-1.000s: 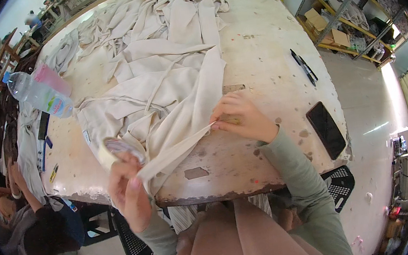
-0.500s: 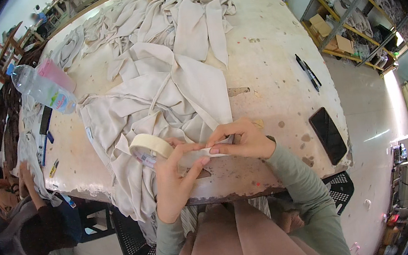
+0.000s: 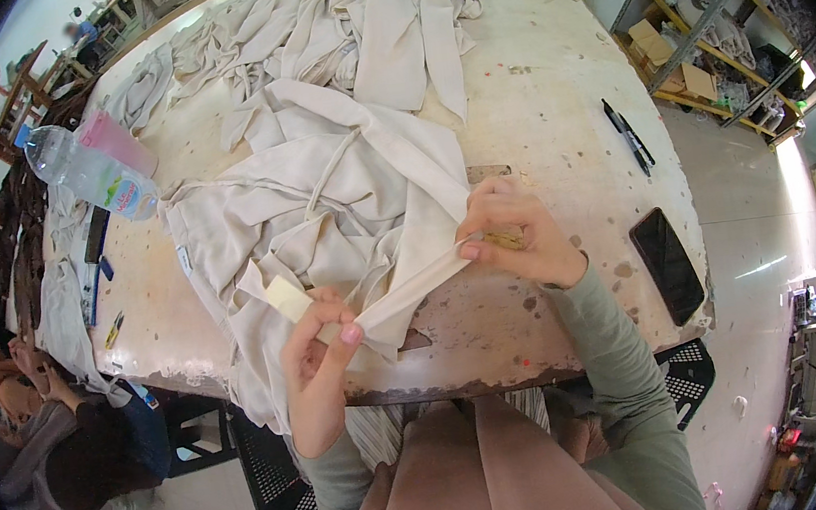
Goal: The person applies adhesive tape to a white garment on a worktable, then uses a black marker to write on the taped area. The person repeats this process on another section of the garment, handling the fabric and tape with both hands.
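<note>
Near the table's front, my left hand [image 3: 323, 370] is closed on a cream tape roll [image 3: 288, 299] and on one end of a pale fabric strip [image 3: 402, 291]. My right hand [image 3: 516, 233] pinches the strip's other end, so it stretches slantwise between both hands. A small yellowish item [image 3: 501, 239] shows at my right fingers, too small to make out. The strip belongs with a heap of crumpled cream garments [image 3: 310, 186] on the table, whose front part hangs over the edge below my left hand.
A table [image 3: 578, 64] bears a clear bottle [image 3: 92, 175], pink cup [image 3: 118, 142], pens [image 3: 626, 134], black phone [image 3: 666, 266] and small cutter [image 3: 115, 329]. Another person [image 3: 64, 415] works at the left with dark cloth. Shelving [image 3: 706, 40] stands at the right; black perforated chairs [image 3: 267, 473] sit below.
Over the last second both hands came together at the strip, then moved apart again, my right hand up and rightward, stretching it. The tape roll tilted and shifted in my left hand.
</note>
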Demonstrator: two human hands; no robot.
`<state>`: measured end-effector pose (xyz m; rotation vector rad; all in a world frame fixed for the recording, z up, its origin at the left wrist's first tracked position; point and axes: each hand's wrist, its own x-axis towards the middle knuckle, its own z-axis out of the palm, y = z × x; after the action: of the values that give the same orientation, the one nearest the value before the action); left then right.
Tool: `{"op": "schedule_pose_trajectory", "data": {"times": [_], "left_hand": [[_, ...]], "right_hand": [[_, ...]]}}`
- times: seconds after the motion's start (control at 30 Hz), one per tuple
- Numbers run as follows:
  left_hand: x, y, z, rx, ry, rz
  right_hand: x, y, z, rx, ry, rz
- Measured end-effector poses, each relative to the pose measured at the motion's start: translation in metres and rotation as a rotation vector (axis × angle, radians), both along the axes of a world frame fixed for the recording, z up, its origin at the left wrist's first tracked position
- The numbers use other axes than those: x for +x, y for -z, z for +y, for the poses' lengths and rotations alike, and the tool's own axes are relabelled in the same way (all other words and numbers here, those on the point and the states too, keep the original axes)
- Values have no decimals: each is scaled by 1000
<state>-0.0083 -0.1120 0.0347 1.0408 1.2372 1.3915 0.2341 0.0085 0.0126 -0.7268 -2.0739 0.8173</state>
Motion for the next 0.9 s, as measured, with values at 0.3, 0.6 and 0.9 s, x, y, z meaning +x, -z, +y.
{"op": "schedule_pose_trajectory", "data": {"times": [0.3,0.6,0.9], "left_hand": [[-23,-41,-27,354,919,513],[10,-18,58,328,168,720],[-11,-23,112,473,404,1208]], "right_hand": [[-6,27,4,7,58,-351],[-27,42,-3,-494,292,42],[-18,-25,-17,-39,211,79]]}}
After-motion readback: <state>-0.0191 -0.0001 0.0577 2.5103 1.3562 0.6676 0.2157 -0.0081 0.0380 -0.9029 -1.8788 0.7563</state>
